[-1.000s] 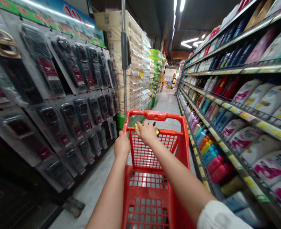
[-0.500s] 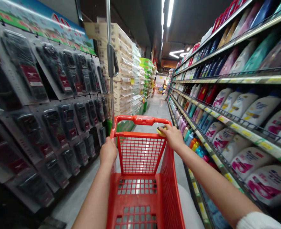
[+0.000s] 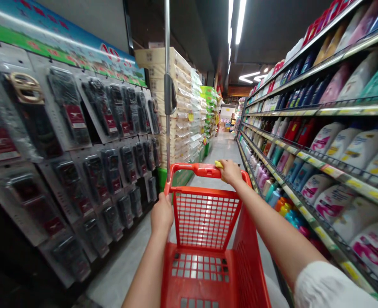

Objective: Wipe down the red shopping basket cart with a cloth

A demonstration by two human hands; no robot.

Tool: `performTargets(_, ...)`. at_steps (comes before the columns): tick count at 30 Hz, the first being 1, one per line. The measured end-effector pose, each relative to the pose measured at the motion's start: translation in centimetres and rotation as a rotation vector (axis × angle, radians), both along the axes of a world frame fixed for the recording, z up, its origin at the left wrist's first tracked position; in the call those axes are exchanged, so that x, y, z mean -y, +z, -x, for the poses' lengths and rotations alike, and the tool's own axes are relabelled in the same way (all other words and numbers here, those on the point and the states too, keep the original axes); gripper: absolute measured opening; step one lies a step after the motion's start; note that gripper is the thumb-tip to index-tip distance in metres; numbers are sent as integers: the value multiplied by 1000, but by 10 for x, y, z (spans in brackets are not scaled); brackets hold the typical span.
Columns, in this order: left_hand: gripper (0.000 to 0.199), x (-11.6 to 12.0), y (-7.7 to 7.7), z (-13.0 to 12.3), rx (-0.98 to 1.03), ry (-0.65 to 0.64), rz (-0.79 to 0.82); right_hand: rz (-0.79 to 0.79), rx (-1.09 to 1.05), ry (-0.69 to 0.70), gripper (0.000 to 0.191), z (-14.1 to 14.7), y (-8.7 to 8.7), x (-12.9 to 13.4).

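Observation:
A red shopping cart (image 3: 205,191) with a grid-like basket stands in front of me, its inside bare where it shows. My left hand (image 3: 162,215) is closed around the basket's upper left rim. On the cart's handle bar (image 3: 197,169), my right hand (image 3: 230,172) presses a small yellow cloth (image 3: 219,164) against the right half. Only edges of the cloth show; the fingers cover the rest. Near the handle's left end rises a metal pole (image 3: 167,47) with a grey grip (image 3: 169,94).
Packaged belts (image 3: 72,107) hang on a display at the left. Beyond them stand stacked cartons (image 3: 179,98). Shelves of shampoo bottles (image 3: 333,194) line the right side. A grey-floored aisle (image 3: 222,143) runs ahead between them.
My right hand has slid the yellow cloth from the handle's right corner leftward along the bar. The left hand keeps its grip. The whole view has shifted, with the cart appearing farther right.

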State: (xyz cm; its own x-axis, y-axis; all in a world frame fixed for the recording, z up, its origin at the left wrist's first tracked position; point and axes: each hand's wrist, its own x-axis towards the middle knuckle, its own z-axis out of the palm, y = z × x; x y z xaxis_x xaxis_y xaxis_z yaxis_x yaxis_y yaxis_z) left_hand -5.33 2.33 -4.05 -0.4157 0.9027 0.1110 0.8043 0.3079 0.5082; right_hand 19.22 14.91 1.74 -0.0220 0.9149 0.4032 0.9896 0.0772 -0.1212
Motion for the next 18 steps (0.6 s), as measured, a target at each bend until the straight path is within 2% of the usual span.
performTargets(7, 33, 3, -5, 5, 20, -1, -10, 10, 80, 258, 33, 108, 8, -11)
performTargets(11, 32, 2, -9, 4, 43, -9, -13, 2, 28, 398, 37, 171, 1, -12)
performTargets(14, 32, 2, -10, 4, 47, 3, -14, -19, -80, 580, 42, 191, -11, -9)
performTargets(16, 32, 2, -9, 4, 42, 14, -17, -36, -150, 682, 47, 192, -22, -5)
performTargets(18, 33, 4, -9, 3, 40, 23, -16, -44, -225, 718, 51, 188, -32, 2)
